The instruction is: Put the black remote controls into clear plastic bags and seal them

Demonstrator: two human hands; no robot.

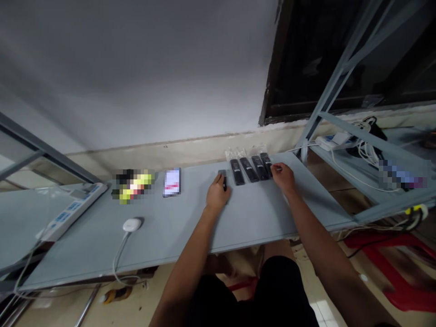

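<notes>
Several slim black remote controls (250, 170) lie side by side on the grey tabletop (252, 213), slightly slanted, in clear plastic bags whose loose ends point at the wall. Left of this row, my left hand (218, 194) is closed on a separate dark remote control (224, 175), mostly covered by the fingers. My right hand (284, 177) has its fingers curled into a pinch at the lower end of the rightmost remote control (265, 160). What sits between those fingertips is too small to tell.
Left on the table are a lit phone (172, 182), a blurred yellow item (134, 185), a white round device (131, 224) with a cable, and a long power strip (73, 211). Metal shelf posts (335, 81) flank the table. At lower right stands a red stool (391, 272).
</notes>
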